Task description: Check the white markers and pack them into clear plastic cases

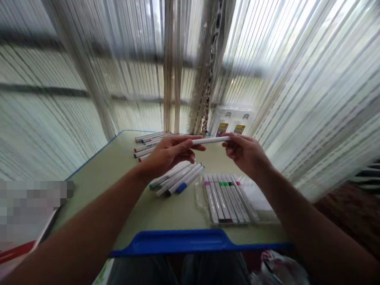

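Note:
A white marker [210,140] is held level above the table between both hands. My left hand [175,149] pinches its left end with thumb and fingers. At its right end, the fingertips of my right hand [245,152] are closed on it; that tip is hidden. Below my left hand lies a group of loose markers [178,180] with green, black and blue ends. More markers [145,152] lie farther back, partly behind my left hand. Under my right forearm, a clear plastic case [200,198] holds a row of several white markers [225,198] with purple, green, black and pink bands.
The pale table [97,174] has a blue edge with a blue tray ledge [181,239] at the front. Clear packaging [233,118] with yellow labels stands at the back, against string curtains [133,71]. A plastic bag [279,269] is below the table at right.

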Tool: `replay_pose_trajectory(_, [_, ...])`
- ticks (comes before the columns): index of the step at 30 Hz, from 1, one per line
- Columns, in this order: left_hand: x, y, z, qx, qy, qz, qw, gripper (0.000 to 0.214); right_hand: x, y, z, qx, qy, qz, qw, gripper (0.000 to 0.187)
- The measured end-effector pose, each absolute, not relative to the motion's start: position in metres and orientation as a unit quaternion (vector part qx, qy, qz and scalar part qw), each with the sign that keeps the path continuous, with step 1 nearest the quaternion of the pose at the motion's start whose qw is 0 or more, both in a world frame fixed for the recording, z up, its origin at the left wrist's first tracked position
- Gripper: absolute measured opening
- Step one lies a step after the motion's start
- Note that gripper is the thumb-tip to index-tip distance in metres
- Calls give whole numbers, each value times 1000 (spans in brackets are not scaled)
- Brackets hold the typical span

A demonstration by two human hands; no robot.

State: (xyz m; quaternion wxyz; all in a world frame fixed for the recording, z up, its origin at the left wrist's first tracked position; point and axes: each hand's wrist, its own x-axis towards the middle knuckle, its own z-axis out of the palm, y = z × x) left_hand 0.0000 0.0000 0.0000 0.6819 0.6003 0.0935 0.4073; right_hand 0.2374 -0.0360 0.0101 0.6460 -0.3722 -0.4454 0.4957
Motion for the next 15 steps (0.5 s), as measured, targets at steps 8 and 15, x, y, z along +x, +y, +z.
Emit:
replay_pose_trajectory(8, [-1, -6, 4, 605, 111, 411, 673, 28, 237, -36, 12, -380, -454, 485, 644, 13])
replay_pose_trajectory(15, [-1, -5, 5, 606, 160, 421, 656, 29, 234, -40, 15, -391, -461, 469, 644, 13])
